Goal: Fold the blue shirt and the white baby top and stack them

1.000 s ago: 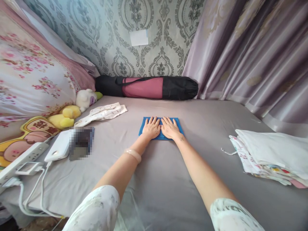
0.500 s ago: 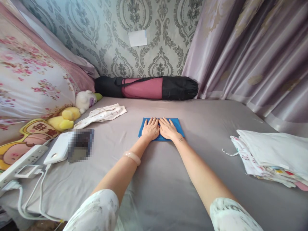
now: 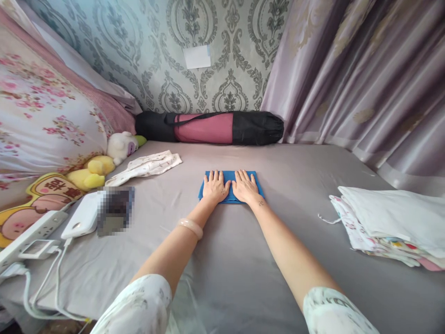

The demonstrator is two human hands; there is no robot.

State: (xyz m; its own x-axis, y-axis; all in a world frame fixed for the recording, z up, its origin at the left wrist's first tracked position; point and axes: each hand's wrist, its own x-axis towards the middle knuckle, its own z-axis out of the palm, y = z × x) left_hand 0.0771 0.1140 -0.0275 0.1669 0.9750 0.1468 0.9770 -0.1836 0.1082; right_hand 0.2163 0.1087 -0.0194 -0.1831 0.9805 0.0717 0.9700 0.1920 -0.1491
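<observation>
A small folded blue cloth [image 3: 229,176] lies flat on the grey bed sheet [image 3: 222,260] in the middle of the view. My left hand [image 3: 214,187] rests palm down on its left half, fingers stretched out. My right hand [image 3: 245,187] presses flat on its right half, fingers spread. The two hands lie side by side with a narrow strip of blue showing between them. A pale bangle [image 3: 191,226] sits on my left wrist.
A stack of folded white and patterned cloths [image 3: 389,225] lies at the right. A printed cloth [image 3: 148,165] lies left of centre, near plush toys [image 3: 104,160]. A power strip, white devices and cables [image 3: 45,232] sit at the left edge. A bagged rolled mat [image 3: 208,126] lies against the wall; curtains hang right.
My hands have slid slightly apart on the blue cloth, so a strip of blue now shows between them. The view has shifted a little.
</observation>
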